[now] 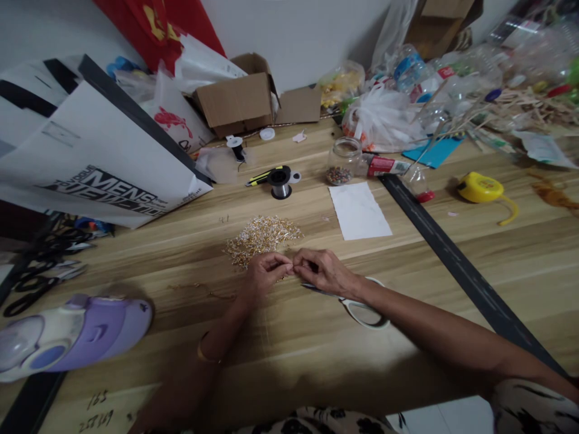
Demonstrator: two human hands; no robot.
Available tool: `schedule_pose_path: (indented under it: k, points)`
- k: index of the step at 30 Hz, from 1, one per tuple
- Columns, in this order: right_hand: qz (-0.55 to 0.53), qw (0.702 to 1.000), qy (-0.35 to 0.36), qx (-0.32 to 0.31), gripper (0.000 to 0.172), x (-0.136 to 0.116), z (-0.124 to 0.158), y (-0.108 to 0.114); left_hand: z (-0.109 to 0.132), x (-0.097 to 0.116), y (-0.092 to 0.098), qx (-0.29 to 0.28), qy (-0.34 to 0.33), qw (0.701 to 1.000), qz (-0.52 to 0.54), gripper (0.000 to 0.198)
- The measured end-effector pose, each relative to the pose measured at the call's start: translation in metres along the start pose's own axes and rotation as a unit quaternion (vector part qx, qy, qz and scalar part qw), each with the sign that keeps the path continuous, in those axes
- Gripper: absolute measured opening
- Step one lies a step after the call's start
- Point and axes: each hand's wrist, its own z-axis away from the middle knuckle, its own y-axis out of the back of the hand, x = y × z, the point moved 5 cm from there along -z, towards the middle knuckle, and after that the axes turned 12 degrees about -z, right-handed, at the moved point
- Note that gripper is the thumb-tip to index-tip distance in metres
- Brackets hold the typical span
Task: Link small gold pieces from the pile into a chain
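Note:
My left hand [266, 274] and my right hand [328, 272] meet fingertip to fingertip over the wooden table. Both are closed in a pinch, and whatever lies between the fingers is too small to make out. Just beyond my left hand spreads a pile of small gold and silver beads or findings [265, 234]. Under my right hand and wrist lie white-handled scissors [368, 322], their blades partly hidden. A thin gold chain-like strand [221, 295] rests on the table to the left of my left hand.
Beyond the pile stand a wire spool [280, 187], a box cutter [259, 176] and a jar of beads [340, 169]. White paper [360, 211] lies right of them, a yellow tape measure [480, 187] farther right. A purple bottle [104, 334] and a large paper bag [90, 144] occupy the left.

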Motion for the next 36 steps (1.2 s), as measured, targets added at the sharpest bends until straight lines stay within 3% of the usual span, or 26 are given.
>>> schedule_pose_path:
  k: [15, 23, 27, 31, 36]
  points:
    - [-0.009, 1.000, -0.009, 0.008, 0.006, 0.000, 0.000, 0.000, 0.000, 0.000, -0.004, 0.013, -0.003, 1.000, -0.004, 0.018]
    - [-0.048, 0.999, -0.021, 0.010, 0.007, 0.007, 0.000, -0.001, 0.004, 0.003, -0.005, 0.058, -0.059, 0.995, -0.053, 0.026]
    - [-0.064, 0.997, -0.041, 0.009, 0.006, 0.009, -0.001, -0.001, 0.010, 0.009, -0.005, 0.098, -0.129, 0.973, -0.163, 0.020]
    - [-0.084, 0.995, -0.052, 0.007, 0.006, 0.011, -0.002, -0.001, 0.016, 0.018, -0.007, 0.109, -0.204, 0.929, -0.289, 0.007]
    - [-0.091, 0.994, -0.053, 0.008, 0.006, 0.012, -0.002, -0.001, 0.021, 0.024, -0.010, 0.114, -0.272, 0.897, -0.329, 0.011]
